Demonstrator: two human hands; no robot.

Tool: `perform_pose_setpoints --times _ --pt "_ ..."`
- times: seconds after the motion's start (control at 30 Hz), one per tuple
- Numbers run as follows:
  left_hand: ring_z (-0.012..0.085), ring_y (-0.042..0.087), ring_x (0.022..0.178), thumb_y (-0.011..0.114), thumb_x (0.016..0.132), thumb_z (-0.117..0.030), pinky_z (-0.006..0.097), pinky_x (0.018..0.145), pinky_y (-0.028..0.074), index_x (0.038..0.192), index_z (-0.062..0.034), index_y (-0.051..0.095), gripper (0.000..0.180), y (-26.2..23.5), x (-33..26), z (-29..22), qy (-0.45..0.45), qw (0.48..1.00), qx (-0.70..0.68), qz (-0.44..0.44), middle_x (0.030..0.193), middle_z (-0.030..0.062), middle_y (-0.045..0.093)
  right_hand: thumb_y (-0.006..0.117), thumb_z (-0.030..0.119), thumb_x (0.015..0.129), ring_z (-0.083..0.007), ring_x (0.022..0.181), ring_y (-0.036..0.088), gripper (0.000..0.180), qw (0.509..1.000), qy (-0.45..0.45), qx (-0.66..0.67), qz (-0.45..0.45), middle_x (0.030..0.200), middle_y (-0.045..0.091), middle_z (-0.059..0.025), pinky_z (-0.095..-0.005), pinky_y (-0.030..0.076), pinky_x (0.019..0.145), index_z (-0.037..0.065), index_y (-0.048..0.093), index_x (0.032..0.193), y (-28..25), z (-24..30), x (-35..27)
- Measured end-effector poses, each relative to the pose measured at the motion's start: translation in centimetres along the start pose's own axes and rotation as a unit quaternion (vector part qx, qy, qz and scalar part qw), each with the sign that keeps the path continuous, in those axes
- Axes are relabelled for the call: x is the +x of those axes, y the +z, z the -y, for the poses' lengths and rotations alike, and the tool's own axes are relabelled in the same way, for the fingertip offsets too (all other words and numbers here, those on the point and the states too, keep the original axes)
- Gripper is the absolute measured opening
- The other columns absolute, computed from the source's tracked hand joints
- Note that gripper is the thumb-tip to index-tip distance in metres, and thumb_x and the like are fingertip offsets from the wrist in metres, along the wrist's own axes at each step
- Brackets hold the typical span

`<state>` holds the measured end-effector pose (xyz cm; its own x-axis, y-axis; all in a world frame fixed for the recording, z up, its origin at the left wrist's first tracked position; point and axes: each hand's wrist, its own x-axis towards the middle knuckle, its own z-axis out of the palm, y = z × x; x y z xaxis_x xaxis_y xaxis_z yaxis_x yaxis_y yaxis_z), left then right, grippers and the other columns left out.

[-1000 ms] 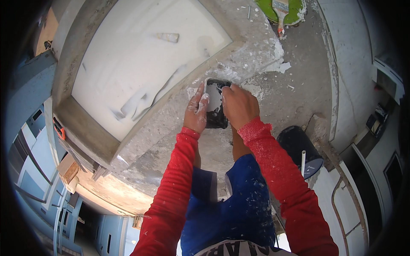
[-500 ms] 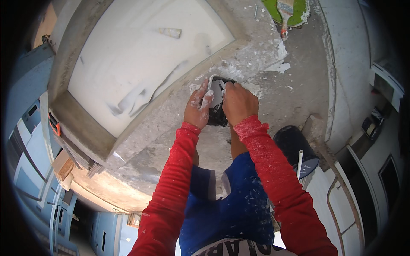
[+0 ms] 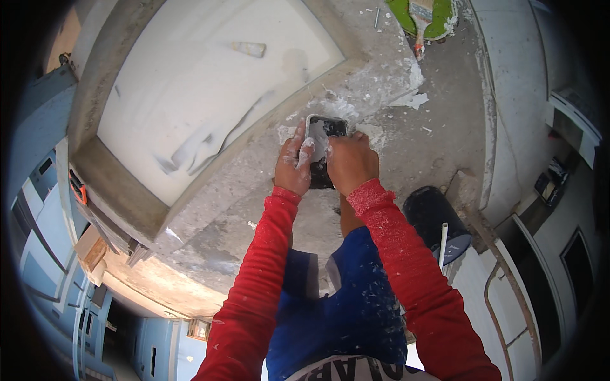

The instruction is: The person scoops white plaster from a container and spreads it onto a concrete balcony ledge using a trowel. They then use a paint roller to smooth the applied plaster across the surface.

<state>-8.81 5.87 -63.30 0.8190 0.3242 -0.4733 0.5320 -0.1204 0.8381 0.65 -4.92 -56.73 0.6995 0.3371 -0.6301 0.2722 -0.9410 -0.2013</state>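
Observation:
A black rectangular tray [image 3: 323, 176] with a pale rim stands on the concrete edge in front of me. Greyish-white paste [image 3: 317, 133] lies inside, mostly toward its left side. My left hand [image 3: 294, 162], smeared with white, grips the tray's left side, its fingers pointing away from me and its thumb over the rim. Over the right side my right hand [image 3: 353, 160] is closed with its knuckles up, fingers down at the paste. Whatever it holds is hidden beneath the fingers. Both forearms wear red, white-speckled sleeves.
A white panel [image 3: 210, 82] sits sunken within a concrete frame at left, a taped piece [image 3: 248, 49] on it. Paint-crusted brush [image 3: 420, 25] rests on a green lid [image 3: 441, 28] at far right. A dark bucket [image 3: 435, 219] and white pipe [image 3: 443, 244] are near my right arm.
My right hand has shifted slightly left and toward me over the tray, uncovering more of its far end. The left hand keeps its grip. The whole view has drifted slightly.

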Motion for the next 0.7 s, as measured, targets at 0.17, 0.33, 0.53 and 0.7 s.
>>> perform_pose_setpoints --times 0.17,0.33,0.53,0.7 --pt "0.0315 0.06 0.097 0.049 0.101 -0.02 0.035 0.089 0.046 0.148 -0.0106 0.042 0.048 0.9 -0.6 -0.5 0.019 0.999 0.013 -0.023 0.109 0.019 0.059 0.062 0.012 0.084 -0.035 0.105 0.059 0.013 0.999 0.036 -0.036 -0.001 0.094 0.068 -0.0145 -0.045 0.056 0.074 0.004 0.064 0.094 0.4 -0.2 0.7" --pt "0.0325 0.059 0.092 0.048 0.101 -0.024 0.036 0.085 0.047 0.148 -0.0079 0.042 0.05 1.7 -1.0 0.0 0.03 0.998 0.017 -0.053 0.104 0.0185 0.058 0.062 0.013 0.084 -0.0362 0.102 0.061 0.019 0.999 0.026 0.012 -0.037 0.096 0.066 -0.0157 -0.0466 0.054 0.076 0.005 0.066 0.101 1.2 0.4 -0.5" --pt "0.0319 0.058 0.091 0.049 0.1 -0.023 0.036 0.083 0.048 0.148 -0.0049 0.04 0.051 1.7 -1.2 -0.9 0.02 0.998 0.045 -0.036 0.101 0.0174 0.056 0.063 0.017 0.086 -0.0431 0.102 0.06 0.023 0.995 0.032 0.082 -0.043 0.095 0.069 -0.0166 -0.0574 0.033 0.095 0.01 0.07 0.106 1.7 -1.3 -0.1" --pt "0.0316 0.058 0.091 0.049 0.099 -0.018 0.036 0.084 0.048 0.148 -0.0059 0.04 0.051 2.2 -1.6 -0.4 0.043 0.997 0.05 -0.048 0.103 0.0175 0.056 0.065 0.019 0.086 -0.0375 0.1 0.061 0.027 0.992 -0.038 0.097 0.073 0.104 0.062 -0.021 -0.0461 0.053 0.082 0.009 0.069 0.111 -0.2 -3.2 -0.1"
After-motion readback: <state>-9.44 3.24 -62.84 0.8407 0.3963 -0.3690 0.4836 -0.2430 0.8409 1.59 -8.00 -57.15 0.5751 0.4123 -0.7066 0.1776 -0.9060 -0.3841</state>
